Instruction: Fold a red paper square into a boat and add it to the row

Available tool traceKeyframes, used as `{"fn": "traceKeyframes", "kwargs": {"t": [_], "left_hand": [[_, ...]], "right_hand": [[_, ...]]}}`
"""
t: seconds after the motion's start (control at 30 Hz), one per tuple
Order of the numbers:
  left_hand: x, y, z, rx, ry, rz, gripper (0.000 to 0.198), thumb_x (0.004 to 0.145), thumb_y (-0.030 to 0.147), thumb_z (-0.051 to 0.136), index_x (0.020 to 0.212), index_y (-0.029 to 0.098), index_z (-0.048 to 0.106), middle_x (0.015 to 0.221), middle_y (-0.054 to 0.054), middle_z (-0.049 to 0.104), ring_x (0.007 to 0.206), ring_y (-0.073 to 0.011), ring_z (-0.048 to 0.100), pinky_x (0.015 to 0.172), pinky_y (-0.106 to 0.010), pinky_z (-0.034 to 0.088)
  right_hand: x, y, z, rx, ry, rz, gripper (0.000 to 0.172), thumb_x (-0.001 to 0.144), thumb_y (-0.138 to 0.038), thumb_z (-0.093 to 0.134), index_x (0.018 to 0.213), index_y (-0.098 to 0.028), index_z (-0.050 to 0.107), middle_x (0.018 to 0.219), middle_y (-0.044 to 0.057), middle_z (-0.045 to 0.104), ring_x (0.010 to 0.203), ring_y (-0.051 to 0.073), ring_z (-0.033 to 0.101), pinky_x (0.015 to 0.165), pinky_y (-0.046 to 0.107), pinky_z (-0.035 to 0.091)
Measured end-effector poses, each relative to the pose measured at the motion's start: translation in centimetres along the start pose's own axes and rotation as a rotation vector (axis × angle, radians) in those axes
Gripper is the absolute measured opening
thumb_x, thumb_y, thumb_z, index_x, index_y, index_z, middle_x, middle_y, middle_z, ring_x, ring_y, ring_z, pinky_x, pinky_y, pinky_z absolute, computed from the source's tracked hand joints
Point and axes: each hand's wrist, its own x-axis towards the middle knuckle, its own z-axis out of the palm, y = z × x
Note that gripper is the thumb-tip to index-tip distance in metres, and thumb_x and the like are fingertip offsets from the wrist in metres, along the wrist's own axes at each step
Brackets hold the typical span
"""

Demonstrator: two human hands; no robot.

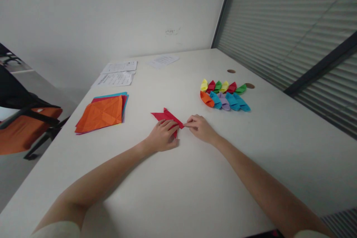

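"What's nearest you?"

"My pale sleeves (57,230), cut off by the bottom edge, then my bare forearms over the white table (167,200)."

"And your hands?"

"My left hand (163,135) lies spread over the red paper (159,116), fingers across it, thumb out on the tabletop. My right hand (201,128) has its index fingertip at the paper's right-hand tip; whether the thumb is pinching there too, I can't tell."

"How does the paper look?"

"Plain bright red, folded, in the middle of the table in front of me. One sharp point runs out to the left, a small corner sticks up on the far side, and a bit shows below my left fingers. My hand hides the rest."

"Beyond that?"

"On the left, a paper stack (103,112), topped by a creased orange sheet, with red and blue edges peeking out. On the right, folded pieces (224,101) in two rows: orange, blue and lilac nearer, yellow, red and green behind."

"Any writing?"

"Farther off, printed sheets (115,79), their lines too small for me to read. On the wall (125,15), faint dark marks (171,32) I can't make out."
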Motion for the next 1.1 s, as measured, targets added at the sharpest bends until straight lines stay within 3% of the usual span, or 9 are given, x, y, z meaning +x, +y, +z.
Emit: {"fn": "traceKeyframes", "kwargs": {"t": [0.17,0.33,0.5,0.73,0.9,1.1], "left_hand": [[-0.1,-0.2,0.1,0.009,-0.024,0.009,0.051,0.083,0.041,0.056,0.129,0.021,0.056,0.129,-0.011,0.058,0.122,-0.0304,0.052,0.106,-0.049,0.038],[-0.2,-0.3,0.1,0.023,-0.038,-0.01,0.051,0.082,0.042,0.056,0.129,0.021,0.057,0.13,-0.011,0.058,0.122,-0.0308,0.052,0.106,-0.05,0.037],[-0.1,-0.4,0.1,-0.001,-0.028,0.024,0.05,0.084,0.042,0.055,0.128,0.02,0.057,0.13,-0.011,0.059,0.124,-0.0294,0.051,0.107,-0.048,0.036],[-0.1,-0.5,0.2,-0.038,-0.012,0.063,0.047,0.084,0.042,0.055,0.126,0.019,0.057,0.127,-0.011,0.061,0.123,-0.0283,0.053,0.107,-0.047,0.035],[-0.1,-0.5,0.2,-0.024,-0.006,0.034,0.048,0.083,0.045,0.057,0.123,0.018,0.06,0.126,-0.01,0.061,0.117,-0.0285,0.056,0.104,-0.047,0.038],[-0.1,-0.4,0.2,-0.02,-0.01,0.025,0.05,0.084,0.046,0.057,0.125,0.018,0.059,0.127,-0.011,0.061,0.115,-0.029,0.056,0.101,-0.047,0.039]], "right_hand": [[0.0,-0.1,0.0,-0.133,-0.033,-0.058,0.027,0.085,-0.009,0.059,0.092,-0.027,0.078,0.093,0.005,0.065,0.092,0.02,0.053,0.08,0.036,0.038],[0.0,0.3,-0.4,-0.169,0.078,-0.085,0.02,0.083,-0.009,0.062,0.074,-0.021,0.075,0.086,0.005,0.067,0.09,0.021,0.052,0.079,0.037,0.036],[0.1,0.4,0.1,-0.111,0.077,-0.169,0.013,0.09,-0.022,0.061,0.095,-0.021,0.074,0.09,0.005,0.068,0.089,0.019,0.054,0.08,0.035,0.038],[0.3,0.2,0.2,-0.271,-0.006,-0.347,0.018,0.095,-0.022,0.055,0.09,-0.02,0.072,0.092,0.006,0.069,0.09,0.019,0.055,0.077,0.033,0.037],[0.3,-0.3,0.1,-0.256,0.02,-0.306,0.019,0.095,-0.02,0.053,0.088,-0.017,0.07,0.09,0.006,0.068,0.086,0.018,0.055,0.077,0.033,0.037],[0.3,-0.2,0.7,-0.127,0.024,-0.222,0.02,0.092,-0.035,0.059,0.093,-0.019,0.07,0.089,0.005,0.067,0.085,0.018,0.055,0.078,0.033,0.038]]}}
